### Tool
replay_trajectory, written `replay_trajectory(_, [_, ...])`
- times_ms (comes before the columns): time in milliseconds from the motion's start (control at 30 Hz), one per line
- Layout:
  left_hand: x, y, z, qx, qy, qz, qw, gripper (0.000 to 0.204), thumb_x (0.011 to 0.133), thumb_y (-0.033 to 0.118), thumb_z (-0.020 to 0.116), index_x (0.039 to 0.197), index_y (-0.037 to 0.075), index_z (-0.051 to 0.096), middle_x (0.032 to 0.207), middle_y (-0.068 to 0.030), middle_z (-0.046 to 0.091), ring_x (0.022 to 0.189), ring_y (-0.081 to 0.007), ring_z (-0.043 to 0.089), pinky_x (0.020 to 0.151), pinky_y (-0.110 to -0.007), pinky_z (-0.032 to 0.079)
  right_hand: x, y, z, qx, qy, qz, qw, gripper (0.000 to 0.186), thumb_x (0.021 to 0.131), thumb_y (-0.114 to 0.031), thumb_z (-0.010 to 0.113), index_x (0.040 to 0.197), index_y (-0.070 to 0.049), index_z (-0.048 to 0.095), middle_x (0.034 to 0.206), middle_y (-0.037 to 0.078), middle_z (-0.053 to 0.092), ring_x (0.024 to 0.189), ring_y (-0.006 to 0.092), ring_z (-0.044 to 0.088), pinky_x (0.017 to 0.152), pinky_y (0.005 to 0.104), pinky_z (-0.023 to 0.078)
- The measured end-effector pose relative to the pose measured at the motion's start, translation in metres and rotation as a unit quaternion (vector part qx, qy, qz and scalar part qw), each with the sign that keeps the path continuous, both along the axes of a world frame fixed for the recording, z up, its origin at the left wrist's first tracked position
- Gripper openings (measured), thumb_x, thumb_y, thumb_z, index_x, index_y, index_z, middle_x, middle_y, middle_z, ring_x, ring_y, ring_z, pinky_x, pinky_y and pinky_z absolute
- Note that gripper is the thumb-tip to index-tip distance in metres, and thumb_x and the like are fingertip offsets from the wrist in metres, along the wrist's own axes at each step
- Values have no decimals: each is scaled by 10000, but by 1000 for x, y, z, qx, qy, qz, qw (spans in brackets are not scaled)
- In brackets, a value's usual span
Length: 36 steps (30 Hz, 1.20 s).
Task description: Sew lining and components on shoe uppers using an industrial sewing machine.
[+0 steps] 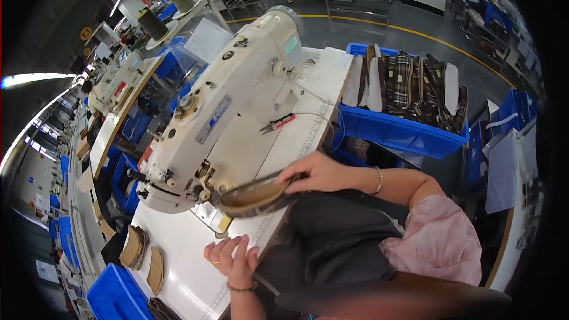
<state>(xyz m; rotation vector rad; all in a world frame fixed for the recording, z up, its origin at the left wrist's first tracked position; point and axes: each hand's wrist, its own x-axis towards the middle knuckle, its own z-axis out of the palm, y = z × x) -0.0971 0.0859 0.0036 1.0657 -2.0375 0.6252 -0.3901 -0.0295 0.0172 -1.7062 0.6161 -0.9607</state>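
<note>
A blue bin (118, 293) sits lowest on the left, on the near side of the sewing machine (216, 104), the cream one standing on the white bench (184, 255). Between that bin and the machine lie a small stack of brown pieces (135, 248) and, just beside it, a single curved brown piece (155, 271). Below the machine's needle end, the left grip (234, 259) is empty, fingers loosely curled and spread, apart from the fabric piece (255, 197). The fabric piece reaches from just beside the machine's needle end rightward into the right grip (320, 173), which is closed on its right end, thumb and fingers pinching the upper rim; most of it extends left of that grip. It is a long, narrow oval loop, open on top, dark outside with a smooth tan lining; whether its left end touches the machine I cannot tell. Red-handled snips (277, 123) lie right of the machine's arm. Farther right of the machine, a blue crate (403, 133) holds plaid pieces (400, 80) and pale ones.
</note>
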Motion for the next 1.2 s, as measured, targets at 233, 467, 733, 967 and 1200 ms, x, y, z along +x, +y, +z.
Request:
replay_trajectory(233, [32, -21, -15, 5, 99, 95, 991, 86, 916, 45, 646, 951, 24, 723, 903, -61, 624, 857, -241, 548, 811, -378, 410, -180, -21, -20, -117, -161, -558, 806, 136, 911, -63, 719, 1024, -8, 670, 836, -11, 664, 737, 43, 595, 646, 195, 473])
replay_trajectory(467, [26, -26, -18, 60, 154, 137, 977, 88, 921, 54, 656, 937, 16, 733, 882, -78, 640, 862, -248, 568, 809, -368, 437, -265, -5, -61, 40, 399, -692, 600, 614, 908, -530, 639, 1297, -72, 515, 1051, 222, 711, 936, 414, 693, 813, 505, 530])
replay_trajectory(733, [36, -29, -18, 62, 212, 160, 962, 57, 877, 6, 686, 891, 2, 742, 847, -107, 661, 831, -256, 592, 771, -360, 462, -231, -69, -65, -322, 480, -536, 616, 616, 829, -229, 727, 1372, -26, 519, 1488, 191, 448, 1354, 379, 431, 1130, 466, 343])
replay_trajectory(967, [53, -35, -14, 64, 196, 162, 965, 63, 830, 63, 747, 890, 83, 741, 875, -46, 678, 858, -248, 612, 816, -376, 440, -315, -115, -154, -224, 594, -512, 579, 595, 939, -173, 556, 1502, -46, 415, 1564, 191, 389, 1452, 379, 333, 1189, 463, 266])
replay_trajectory(1200, [202, -9, 0, 85, 135, 460, 874, 69, 895, 112, 668, 927, 96, 727, 959, -59, 706, 947, -288, 632, 788, -425, 473, -346, -118, -143, -408, 478, -535, 565, 394, 1074, -259, 452, 1340, -4, 589, 1545, 177, 421, 1409, 363, 413, 1134, 446, 355])
